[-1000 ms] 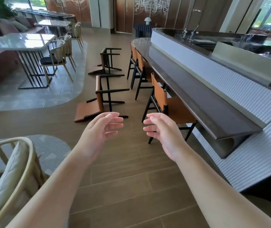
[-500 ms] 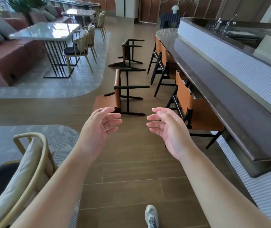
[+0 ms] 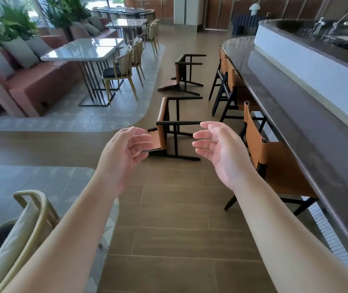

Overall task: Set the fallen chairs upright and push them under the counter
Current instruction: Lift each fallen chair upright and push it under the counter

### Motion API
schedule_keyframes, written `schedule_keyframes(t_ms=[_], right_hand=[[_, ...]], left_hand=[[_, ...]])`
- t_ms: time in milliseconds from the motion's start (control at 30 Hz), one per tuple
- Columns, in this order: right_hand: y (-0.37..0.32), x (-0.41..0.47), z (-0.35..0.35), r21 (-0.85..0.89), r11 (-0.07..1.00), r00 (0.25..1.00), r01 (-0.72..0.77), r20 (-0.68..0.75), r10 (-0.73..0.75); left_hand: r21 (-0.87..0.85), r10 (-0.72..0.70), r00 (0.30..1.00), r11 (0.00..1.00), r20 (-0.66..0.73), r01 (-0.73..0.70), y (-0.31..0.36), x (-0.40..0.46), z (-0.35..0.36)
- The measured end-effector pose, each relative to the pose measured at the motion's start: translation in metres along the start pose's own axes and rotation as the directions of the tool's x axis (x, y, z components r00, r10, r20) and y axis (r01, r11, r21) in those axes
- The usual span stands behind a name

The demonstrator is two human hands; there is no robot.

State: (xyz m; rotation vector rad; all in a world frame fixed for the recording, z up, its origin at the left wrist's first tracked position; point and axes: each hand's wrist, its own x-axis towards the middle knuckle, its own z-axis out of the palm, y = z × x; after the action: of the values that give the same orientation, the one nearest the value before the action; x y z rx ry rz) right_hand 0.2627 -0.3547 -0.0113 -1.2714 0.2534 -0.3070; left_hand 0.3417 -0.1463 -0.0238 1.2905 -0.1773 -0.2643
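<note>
Two black-framed chairs with tan leather lie tipped on the wooden floor. The near fallen chair rests on its back with its legs pointing right. The far fallen chair lies the same way behind it. My left hand and my right hand are stretched out in front of me, palms facing each other, fingers apart, holding nothing. They hover short of the near fallen chair. The long dark counter runs along the right.
An upright tan chair stands at the counter near my right arm, two more farther along. A beige armchair sits at lower left. A marble table with chairs and a red sofa fill the left.
I have walked toward the fallen chairs, which now look larger and closer. Both hands stay raised and open and have come nearer to the near fallen chair.
</note>
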Motion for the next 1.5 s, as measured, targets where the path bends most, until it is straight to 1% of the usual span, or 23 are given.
schedule_keyframes(t_ms=[133, 333, 467, 567, 700, 833, 933, 1033, 1133, 1267, 1367, 1500], right_hand=[[0.000, 0.035, 0.004, 0.024, 0.999, 0.999, -0.022, 0.032, 0.021], [0.023, 0.097, 0.030, -0.015, 0.998, 0.997, -0.065, 0.044, 0.065], [0.044, 0.145, 0.068, -0.049, 0.995, 0.995, -0.090, 0.038, 0.092], [0.056, 0.188, 0.110, -0.059, 0.994, 0.995, -0.096, 0.027, 0.098], [0.070, 0.245, 0.178, -0.076, 0.991, 0.993, -0.111, 0.040, 0.114], [0.084, 0.289, 0.231, -0.094, 0.989, 0.991, -0.118, 0.056, 0.124], [0.090, 0.314, 0.255, -0.116, 0.987, 0.991, -0.112, 0.058, 0.120], [0.091, 0.341, 0.272, -0.123, 0.986, 0.991, -0.113, 0.051, 0.120], [0.091, 0.371, 0.287, -0.110, 0.988, 0.992, -0.109, 0.049, 0.114], [0.099, 0.416, 0.296, -0.115, 0.990, 0.991, -0.086, 0.093, 0.097], [0.110, 0.458, 0.299, -0.061, 0.993, 0.987, -0.103, 0.117, 0.110], [0.120, 0.531, 0.302, 0.114, 0.975, 0.977, -0.189, 0.125, 0.175]], left_hand=[[0.007, -0.022, 0.999, 1.000, -0.023, 0.022, -0.004, 0.026, 0.001], [-0.041, -0.032, 0.996, 0.999, -0.080, 0.028, -0.010, 0.085, -0.031], [-0.087, -0.044, 0.995, 0.996, -0.090, 0.036, -0.010, 0.139, -0.064], [-0.121, -0.045, 0.994, 0.992, -0.096, 0.034, -0.003, 0.185, -0.094], [-0.132, -0.038, 0.995, 0.991, -0.088, 0.026, 0.020, 0.245, -0.144], [-0.135, -0.035, 0.993, 0.991, -0.113, 0.019, 0.039, 0.297, -0.203], [-0.121, -0.014, 0.991, 0.993, -0.133, -0.002, 0.046, 0.331, -0.236], [-0.119, -0.002, 0.992, 0.993, -0.129, -0.014, 0.052, 0.356, -0.255], [-0.111, 0.016, 0.993, 0.993, -0.118, -0.029, 0.053, 0.383, -0.265], [-0.113, 0.009, 0.993, 0.993, -0.117, -0.023, 0.047, 0.429, -0.264], [-0.093, 0.007, 0.994, 0.996, -0.111, -0.017, 0.041, 0.466, -0.259], [-0.073, -0.004, 0.991, 0.997, -0.134, -0.006, 0.036, 0.528, -0.257]])
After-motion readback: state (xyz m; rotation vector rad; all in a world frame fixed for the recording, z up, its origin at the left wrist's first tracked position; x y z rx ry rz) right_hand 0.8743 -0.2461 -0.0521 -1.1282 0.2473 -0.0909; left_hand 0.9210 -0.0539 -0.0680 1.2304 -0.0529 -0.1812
